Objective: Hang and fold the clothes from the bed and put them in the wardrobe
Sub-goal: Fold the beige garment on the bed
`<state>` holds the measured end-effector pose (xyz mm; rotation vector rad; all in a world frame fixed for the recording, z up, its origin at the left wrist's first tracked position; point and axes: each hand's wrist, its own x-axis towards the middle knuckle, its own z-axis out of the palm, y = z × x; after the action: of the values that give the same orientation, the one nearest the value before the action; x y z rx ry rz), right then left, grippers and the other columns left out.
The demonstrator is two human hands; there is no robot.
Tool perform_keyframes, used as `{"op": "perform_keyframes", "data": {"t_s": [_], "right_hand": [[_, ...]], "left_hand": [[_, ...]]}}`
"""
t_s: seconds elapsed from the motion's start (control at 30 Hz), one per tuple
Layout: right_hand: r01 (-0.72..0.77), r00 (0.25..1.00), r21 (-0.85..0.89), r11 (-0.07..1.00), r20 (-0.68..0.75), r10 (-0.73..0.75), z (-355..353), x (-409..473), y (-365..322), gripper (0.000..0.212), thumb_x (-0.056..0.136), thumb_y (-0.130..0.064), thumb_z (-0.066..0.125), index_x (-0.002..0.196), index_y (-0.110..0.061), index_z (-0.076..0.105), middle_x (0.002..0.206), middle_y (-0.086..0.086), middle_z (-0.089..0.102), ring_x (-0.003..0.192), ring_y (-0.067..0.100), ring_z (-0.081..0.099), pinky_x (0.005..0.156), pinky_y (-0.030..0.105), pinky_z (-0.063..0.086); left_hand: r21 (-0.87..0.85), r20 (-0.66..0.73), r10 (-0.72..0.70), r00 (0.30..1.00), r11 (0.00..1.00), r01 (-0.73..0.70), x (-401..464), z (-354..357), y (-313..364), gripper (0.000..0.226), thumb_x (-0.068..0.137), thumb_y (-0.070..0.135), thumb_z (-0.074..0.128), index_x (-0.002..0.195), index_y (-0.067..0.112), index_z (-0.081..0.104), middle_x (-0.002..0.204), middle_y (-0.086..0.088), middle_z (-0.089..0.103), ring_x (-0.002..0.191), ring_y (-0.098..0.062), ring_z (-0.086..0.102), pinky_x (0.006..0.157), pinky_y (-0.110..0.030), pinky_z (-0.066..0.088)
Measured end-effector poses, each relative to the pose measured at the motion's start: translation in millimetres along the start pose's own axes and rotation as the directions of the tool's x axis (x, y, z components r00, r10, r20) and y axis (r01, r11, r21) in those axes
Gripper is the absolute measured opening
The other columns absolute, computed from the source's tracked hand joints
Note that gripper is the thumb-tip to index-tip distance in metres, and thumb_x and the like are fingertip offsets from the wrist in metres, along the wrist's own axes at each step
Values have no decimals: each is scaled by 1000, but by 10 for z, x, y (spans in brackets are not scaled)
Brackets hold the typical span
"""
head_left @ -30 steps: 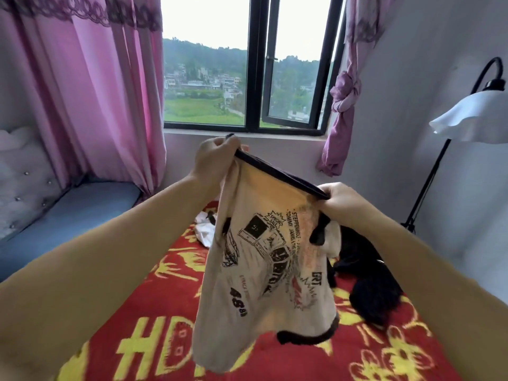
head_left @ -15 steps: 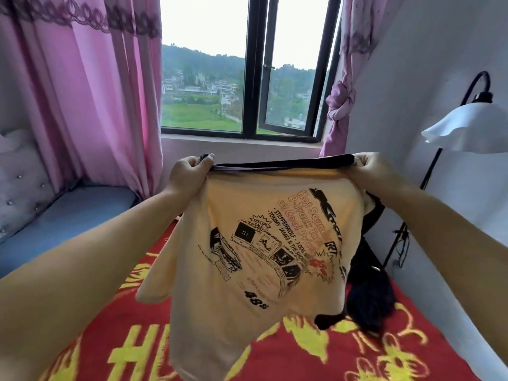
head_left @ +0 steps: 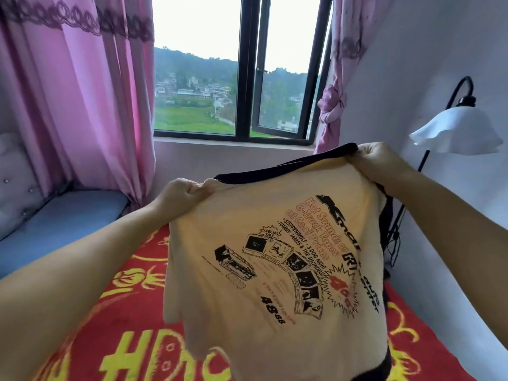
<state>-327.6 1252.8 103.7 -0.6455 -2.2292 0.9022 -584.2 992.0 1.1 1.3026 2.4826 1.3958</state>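
Note:
A pale yellow T-shirt (head_left: 247,270) with black trim and a black-and-red print hangs spread in the air over the bed (head_left: 115,312). My left hand (head_left: 184,195) grips its top edge at the left corner. My right hand (head_left: 376,158) grips the black-trimmed edge at the right corner, held higher than the left. The shirt hangs tilted, its lower part reaching toward the red bedspread. A dark garment (head_left: 386,215) shows just behind the shirt's right side, mostly hidden.
The bed has a red cover with yellow letters. A blue bench (head_left: 63,215) runs along the left under pink curtains (head_left: 82,92). A window (head_left: 242,78) is ahead. A floor lamp with a white shade (head_left: 456,130) stands by the right wall.
My hands pulled apart and stretched the shirt flat. Now the left hand has dropped lower and the shirt has come closer to me, tilted down to the left.

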Motion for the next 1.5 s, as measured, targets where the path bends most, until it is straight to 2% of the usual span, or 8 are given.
{"op": "perform_keyframes", "data": {"t_s": [0.1, 0.2, 0.43, 0.73, 0.97, 1.23, 1.33, 1.5], "right_hand": [[-69, 983, 100, 993, 178, 50, 26, -44, -169, 43, 84, -43, 67, 90, 0, 67, 78, 12, 59, 66, 19, 54, 62, 32, 48], [59, 957, 134, 989, 275, -94, 228, -138, -469, 23, 83, -39, 70, 72, -19, 71, 67, 2, 59, 59, 11, 53, 55, 23, 46], [192, 953, 375, 907, 149, -264, 423, -262, -742, 22, 83, -37, 70, 89, -18, 63, 78, -3, 65, 62, 4, 60, 56, 17, 49], [-96, 604, 317, 944, 772, -198, 998, -595, 72, 32, 91, -22, 63, 121, -10, 61, 118, 5, 67, 109, 21, 64, 90, 26, 53], [-398, 676, 585, 707, 708, -205, 1148, -582, 77, 26, 82, -3, 62, 107, -6, 58, 100, 13, 68, 93, 29, 66, 87, 43, 55], [248, 887, 194, 949, 349, -303, 1364, -673, -126, 14, 84, -5, 59, 82, -17, 53, 78, 2, 58, 70, 15, 53, 66, 38, 46], [315, 904, 118, 942, 265, -335, 1333, -643, -110, 13, 80, -10, 62, 80, -12, 49, 71, 1, 55, 61, 13, 49, 59, 35, 46], [113, 627, 73, 991, 768, -128, 1039, -567, -7, 30, 83, -35, 72, 110, -32, 59, 106, -8, 69, 96, 9, 67, 82, 27, 56]], "left_hand": [[71, -38, 48, 998, 996, -45, 35, 55, 165, 30, 88, 45, 57, 88, 16, 63, 80, -3, 64, 73, -17, 59, 73, -36, 50], [-122, 161, 177, 971, 980, -159, 27, 305, 744, 81, 73, 51, 68, 143, 27, 34, 133, 4, 50, 121, -10, 47, 101, -29, 40], [-549, 263, 304, 916, 828, -118, 61, 444, 1383, 23, 80, 3, 70, 96, 18, 62, 85, 5, 70, 80, -9, 67, 69, -25, 55], [-761, 349, 102, 931, 611, 219, 149, 15, 1357, 50, 68, 45, 69, 103, 11, 58, 78, -3, 75, 75, -15, 72, 61, -26, 57], [-632, 399, -28, 916, 715, 298, 177, -219, 945, 40, 74, 25, 72, 110, 12, 62, 100, -5, 71, 93, -17, 67, 79, -31, 55], [19, 637, -173, 751, 978, 208, 35, -55, 908, 67, 67, 59, 74, 115, 13, 64, 110, -7, 70, 104, -27, 66, 96, -46, 51], [-123, 613, -130, 779, 959, 257, 0, 123, 922, 49, 78, 38, 73, 115, 7, 64, 112, -13, 68, 107, -31, 64, 99, -48, 47], [-241, 444, 101, 890, 970, 10, 113, 71, 1057, 10, 86, 9, 67, 82, 18, 69, 86, -2, 67, 83, -18, 63, 78, -34, 54]]}}
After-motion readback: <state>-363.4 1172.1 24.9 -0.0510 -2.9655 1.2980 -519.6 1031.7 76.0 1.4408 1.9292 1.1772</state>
